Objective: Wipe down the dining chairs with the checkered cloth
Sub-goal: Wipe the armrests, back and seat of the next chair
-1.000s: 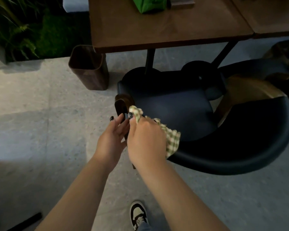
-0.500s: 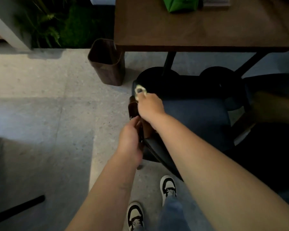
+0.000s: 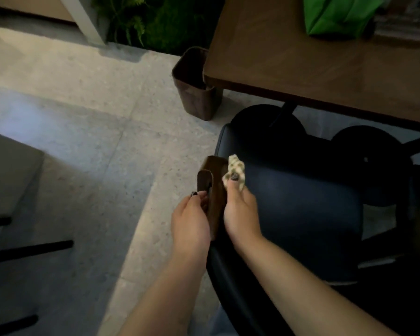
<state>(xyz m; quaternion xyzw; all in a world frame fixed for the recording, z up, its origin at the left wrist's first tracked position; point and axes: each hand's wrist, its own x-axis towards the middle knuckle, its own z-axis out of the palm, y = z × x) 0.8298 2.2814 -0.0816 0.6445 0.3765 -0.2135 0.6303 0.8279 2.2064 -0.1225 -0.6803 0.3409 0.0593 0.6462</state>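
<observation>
We see speckled stone floor (image 3: 87,132) left of the left hand (image 3: 190,221), which grips the chair's wooden armrest (image 3: 212,180). Just right, the right hand (image 3: 240,214) pinches the bunched checkered cloth (image 3: 235,169) against it, the navy chair seat (image 3: 301,209) beyond. Above both hands stand a brown bin (image 3: 195,93) and wooden table (image 3: 313,61).

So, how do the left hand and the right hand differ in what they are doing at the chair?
The right hand grips the bunched checkered cloth against the inner side of the wooden armrest; the left hand holds no cloth and grips the armrest bare, on its outer side. The right hand lies over the blue seat; the left hand lies over the floor. Both have dark nails and meet at the same armrest.
</observation>
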